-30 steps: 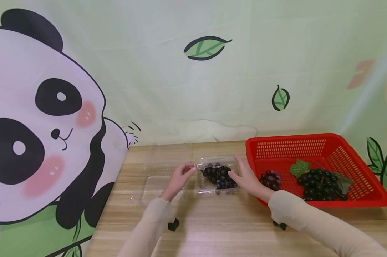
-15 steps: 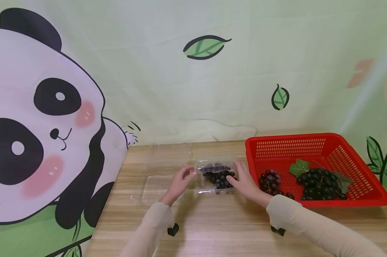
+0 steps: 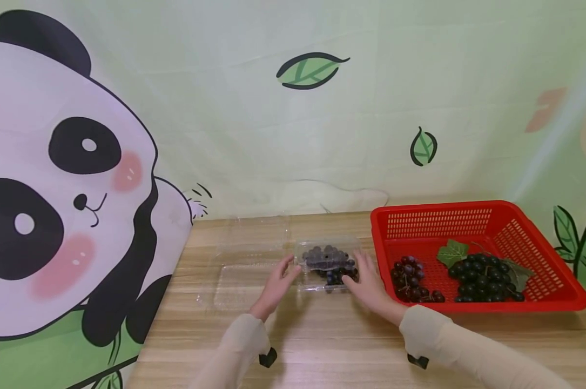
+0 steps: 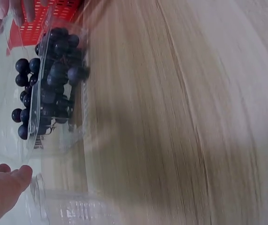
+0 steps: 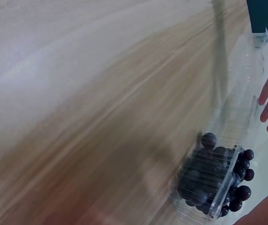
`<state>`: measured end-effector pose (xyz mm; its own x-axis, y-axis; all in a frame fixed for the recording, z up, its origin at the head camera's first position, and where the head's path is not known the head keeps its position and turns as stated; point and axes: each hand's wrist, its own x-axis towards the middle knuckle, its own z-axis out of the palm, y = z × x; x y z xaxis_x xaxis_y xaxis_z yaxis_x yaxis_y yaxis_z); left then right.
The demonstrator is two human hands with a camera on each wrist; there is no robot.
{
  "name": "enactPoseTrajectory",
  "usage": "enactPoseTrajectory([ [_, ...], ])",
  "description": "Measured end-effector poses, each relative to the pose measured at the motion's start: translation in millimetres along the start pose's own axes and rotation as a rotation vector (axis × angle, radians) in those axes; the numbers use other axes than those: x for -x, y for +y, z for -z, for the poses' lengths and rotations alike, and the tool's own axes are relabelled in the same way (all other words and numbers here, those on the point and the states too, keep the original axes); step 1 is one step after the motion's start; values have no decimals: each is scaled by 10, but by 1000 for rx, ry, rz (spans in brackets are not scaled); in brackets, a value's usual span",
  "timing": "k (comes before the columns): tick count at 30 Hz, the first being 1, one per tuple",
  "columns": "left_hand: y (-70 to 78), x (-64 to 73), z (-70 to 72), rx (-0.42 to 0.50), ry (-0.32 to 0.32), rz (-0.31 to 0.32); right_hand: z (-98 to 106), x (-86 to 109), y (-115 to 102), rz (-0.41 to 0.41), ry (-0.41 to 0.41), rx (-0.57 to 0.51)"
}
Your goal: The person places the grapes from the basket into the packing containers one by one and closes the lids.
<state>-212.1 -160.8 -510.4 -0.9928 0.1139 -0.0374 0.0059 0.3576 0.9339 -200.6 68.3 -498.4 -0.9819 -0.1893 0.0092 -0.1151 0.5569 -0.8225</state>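
A clear plastic clamshell box (image 3: pixel 317 288) stands on the wooden table, holding a bunch of dark grapes (image 3: pixel 340 274). Its hinged lid (image 3: pixel 328 243) is tilted down over them from the back. Some grapes rise above the box's rim in the left wrist view. My left hand (image 3: pixel 276 283) is beside the box's left side, thumb and fingers apart at the lid's edge. On the opposite side my right hand (image 3: pixel 370 284) has its extended fingers against the lid, thumb near the front corner. The right fingers (image 4: pixel 16 9) show beyond the grapes (image 4: pixel 61 70) in the left wrist view.
Another clear clamshell box (image 3: pixel 244 283) lies opened out to the left. At right stands a red plastic basket (image 3: pixel 526 210) with a small grape bunch (image 3: pixel 409 278), a larger one (image 3: pixel 484 278) and a green leaf (image 3: pixel 453 253). A printed cloth hangs behind the table (image 3: pixel 322 351).
The lid has come forward and down over the grapes. Both hands have shifted slightly toward the person, and more of the small bunch in the basket shows.
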Motion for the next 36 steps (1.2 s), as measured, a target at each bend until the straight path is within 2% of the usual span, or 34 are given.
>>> enactPoseTrajectory([
  [7, 12, 41, -60, -23, -2, 31, -43, 30, 38, -19, 5, 1],
  [14, 4, 64, -137, -33, -2, 77, -79, 56, 59, -76, 1, -11],
  [22, -3, 71, -192, -85, 47, 62, -115, 68, 91, -97, 15, -14],
  [27, -33, 70, -220, -86, 50, 50, -136, 74, 126, -91, 31, 1],
  [31, -49, 73, -240, -63, 42, 79, -152, 75, 147, -90, 45, 21],
  [36, -48, 74, -251, -67, 51, 85, -167, 80, 160, -93, 45, 37],
])
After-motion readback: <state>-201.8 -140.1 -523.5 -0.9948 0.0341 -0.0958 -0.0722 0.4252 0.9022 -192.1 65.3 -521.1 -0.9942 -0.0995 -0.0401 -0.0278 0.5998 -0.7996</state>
